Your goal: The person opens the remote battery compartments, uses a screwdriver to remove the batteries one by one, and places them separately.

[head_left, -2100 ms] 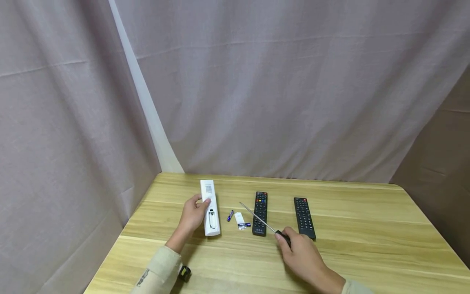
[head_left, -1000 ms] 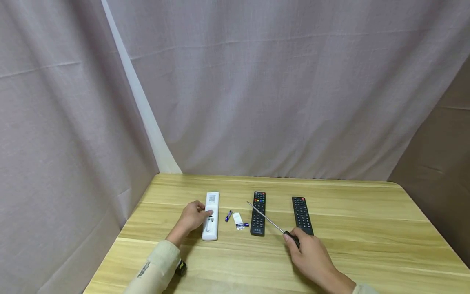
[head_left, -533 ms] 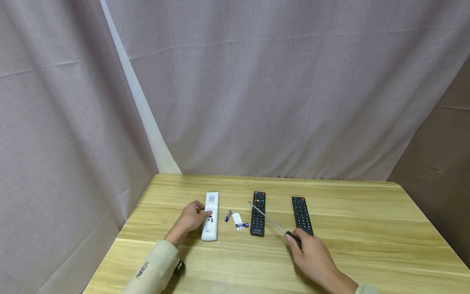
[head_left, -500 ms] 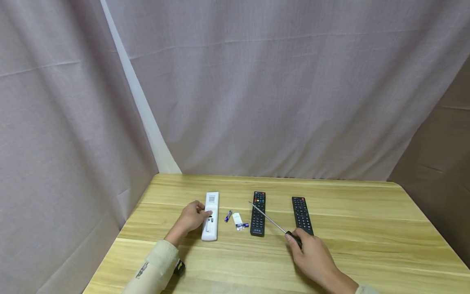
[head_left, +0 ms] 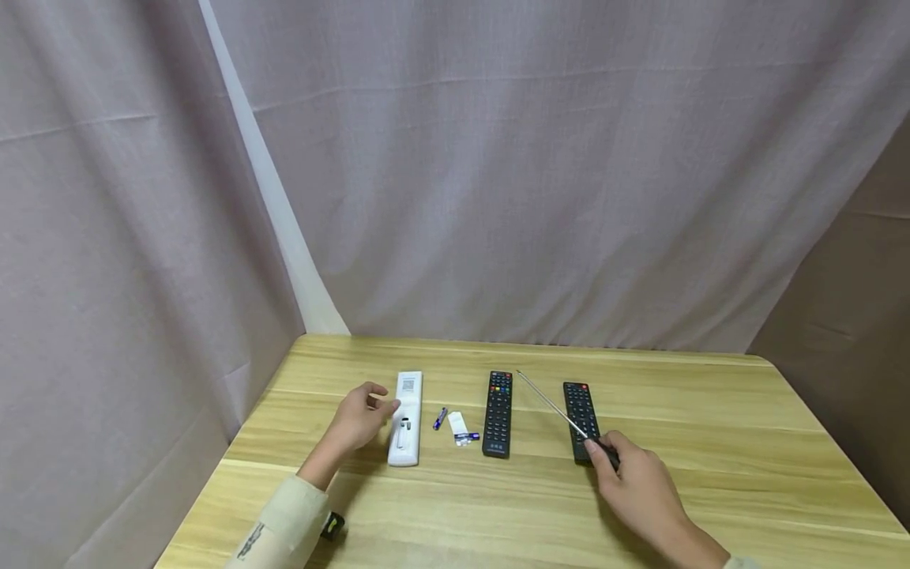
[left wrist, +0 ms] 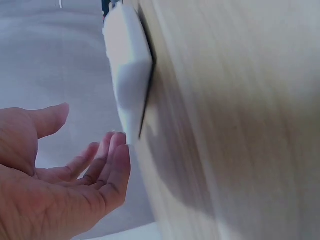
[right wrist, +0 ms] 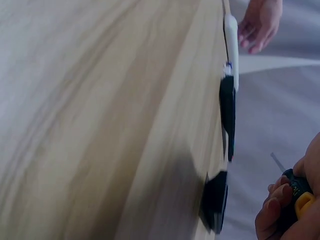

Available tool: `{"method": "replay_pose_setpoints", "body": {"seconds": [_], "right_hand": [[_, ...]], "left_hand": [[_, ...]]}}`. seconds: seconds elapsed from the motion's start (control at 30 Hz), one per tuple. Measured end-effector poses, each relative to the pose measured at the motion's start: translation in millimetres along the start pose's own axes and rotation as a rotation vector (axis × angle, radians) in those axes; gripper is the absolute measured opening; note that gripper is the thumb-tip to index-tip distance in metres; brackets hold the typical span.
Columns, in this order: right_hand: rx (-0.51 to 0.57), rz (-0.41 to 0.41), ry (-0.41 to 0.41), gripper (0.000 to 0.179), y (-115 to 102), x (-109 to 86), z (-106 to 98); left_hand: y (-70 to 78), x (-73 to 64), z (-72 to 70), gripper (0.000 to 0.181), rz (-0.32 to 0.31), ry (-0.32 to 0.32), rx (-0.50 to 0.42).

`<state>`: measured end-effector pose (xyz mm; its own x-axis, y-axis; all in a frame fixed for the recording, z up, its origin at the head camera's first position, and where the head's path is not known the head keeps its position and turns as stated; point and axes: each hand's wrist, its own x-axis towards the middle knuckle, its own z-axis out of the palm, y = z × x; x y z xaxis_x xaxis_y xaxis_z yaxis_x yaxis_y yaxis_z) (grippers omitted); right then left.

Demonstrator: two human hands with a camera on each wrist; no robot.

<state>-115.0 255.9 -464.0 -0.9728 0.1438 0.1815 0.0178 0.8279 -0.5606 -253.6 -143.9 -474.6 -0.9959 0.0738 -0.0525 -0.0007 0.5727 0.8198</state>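
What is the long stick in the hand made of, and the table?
The screwdriver has a thin, shiny grey shaft, probably metal; its black and yellow handle looks like plastic or rubber. The table looks wooden, with pale streaky grain, maybe a smooth laminate.

Nothing here is actually readable, tbh. The white remote (head_left: pixel 404 419) has a small grey sticker near its far end that looks like a QR code or label, but it's way too tiny to make out. The beige sleeve (head_left: pixel 273 533) has some dark print on it, and that's blurred too. The buttons on the two black remotes (head_left: pixel 498 413) (head_left: pixel 581 419) are just coloured dots, no legible markings.
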Motion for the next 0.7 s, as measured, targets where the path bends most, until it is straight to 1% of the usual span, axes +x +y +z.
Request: {"method": "replay_pose_setpoints", "body": {"seconds": [0.13,0.27,0.37,0.5,0.63,0.7], "right_hand": [[-0.016,0.021,0.016,0.039,8,0.0,-7],[-0.031,0.014,0.029,0.041,14,2.0,-11],[-0.05,0.025,0.033,0.04,17,4.1,-14],[-0.078,0.058,0.031,0.041,24,5.9,-19],[-0.097,0.077,0.027,0.041,34,7.6,-23],[-0.101,0.093,0.011,0.042,40,9.0,-25]], "left_hand": [[4.7,-10.6,-1.5,0.035,0.044,0.02,-0.031],[8.5,-18.2,0.4,0.03,0.058,0.048,-0.06],[10.4,-22.1,1.9,0.028,0.067,0.056,-0.085],[11.0,-26.4,2.6,0.029,0.075,0.048,-0.094],[10.7,-30.0,2.3,0.029,0.071,0.032,-0.096],[10.4,-31.0,2.6,0.029,0.067,0.027,-0.101]]}}
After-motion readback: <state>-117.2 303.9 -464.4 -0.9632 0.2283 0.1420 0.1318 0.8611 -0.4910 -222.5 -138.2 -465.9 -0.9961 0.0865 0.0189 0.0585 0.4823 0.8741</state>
